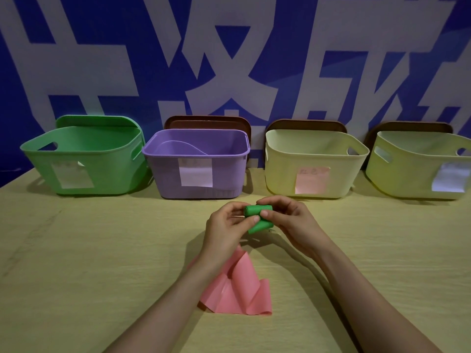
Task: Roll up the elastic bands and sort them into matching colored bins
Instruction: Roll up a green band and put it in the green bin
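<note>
Pinching green band (pixel 258 217) roll with both hands, left hand (pixel 226 230) and right hand (pixel 288 220) clamped on it, above tabletop middle. Soft, springy stuff, probably unrolls unless squeezed at ends.

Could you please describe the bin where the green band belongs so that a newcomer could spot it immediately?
Four bins stand in a row along the blue wall at the table's far edge. The green bin is leftmost, beside the purple bin. It alone is green and has a green lid behind it.
</note>
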Demonstrator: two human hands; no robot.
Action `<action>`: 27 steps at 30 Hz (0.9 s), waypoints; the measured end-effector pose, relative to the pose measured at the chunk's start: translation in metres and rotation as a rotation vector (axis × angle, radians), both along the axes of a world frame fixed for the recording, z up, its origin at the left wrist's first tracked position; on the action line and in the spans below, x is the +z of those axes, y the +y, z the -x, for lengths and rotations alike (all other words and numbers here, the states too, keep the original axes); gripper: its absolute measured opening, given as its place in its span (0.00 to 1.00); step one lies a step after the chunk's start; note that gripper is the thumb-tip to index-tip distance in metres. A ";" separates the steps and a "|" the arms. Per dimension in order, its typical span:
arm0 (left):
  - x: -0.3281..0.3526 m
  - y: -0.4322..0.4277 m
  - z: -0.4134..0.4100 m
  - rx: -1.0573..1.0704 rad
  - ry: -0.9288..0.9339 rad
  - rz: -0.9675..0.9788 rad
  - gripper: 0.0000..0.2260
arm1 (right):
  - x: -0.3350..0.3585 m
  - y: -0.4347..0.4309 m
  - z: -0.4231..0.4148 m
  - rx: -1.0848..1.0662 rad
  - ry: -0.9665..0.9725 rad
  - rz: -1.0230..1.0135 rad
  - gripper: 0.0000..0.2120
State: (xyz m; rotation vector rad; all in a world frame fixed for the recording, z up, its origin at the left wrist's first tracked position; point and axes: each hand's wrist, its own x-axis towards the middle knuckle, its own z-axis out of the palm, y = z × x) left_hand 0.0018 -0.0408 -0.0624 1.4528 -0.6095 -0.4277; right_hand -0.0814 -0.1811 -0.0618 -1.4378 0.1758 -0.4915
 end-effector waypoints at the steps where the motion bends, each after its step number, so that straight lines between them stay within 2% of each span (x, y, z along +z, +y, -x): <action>1: 0.000 0.000 -0.001 -0.013 0.046 0.015 0.12 | 0.000 0.000 0.000 -0.005 -0.005 0.006 0.11; 5: 0.004 0.002 0.001 -0.067 0.174 0.080 0.12 | 0.001 0.001 0.001 -0.007 -0.037 0.023 0.10; 8: 0.006 0.002 0.001 -0.039 0.184 0.082 0.10 | 0.003 0.000 0.003 -0.002 -0.024 0.115 0.11; 10: 0.004 0.003 -0.001 -0.043 0.106 0.034 0.11 | 0.004 -0.001 0.004 -0.010 0.010 0.231 0.10; 13: 0.003 0.004 -0.001 -0.023 -0.140 -0.033 0.14 | 0.005 -0.004 0.005 -0.035 0.027 0.373 0.15; 16: 0.004 0.005 0.002 0.031 -0.380 -0.086 0.20 | 0.003 0.000 0.005 -0.019 0.095 0.653 0.21; 18: 0.004 0.005 0.003 0.067 -0.441 -0.095 0.23 | 0.002 0.007 0.005 -0.017 0.102 0.754 0.20; 23: 0.007 0.008 0.006 0.096 -0.398 0.035 0.21 | 0.005 0.018 0.005 -0.109 0.015 0.670 0.16; 27: 0.007 0.008 0.009 0.106 -0.342 0.122 0.19 | 0.005 0.020 0.004 -0.177 -0.033 0.698 0.16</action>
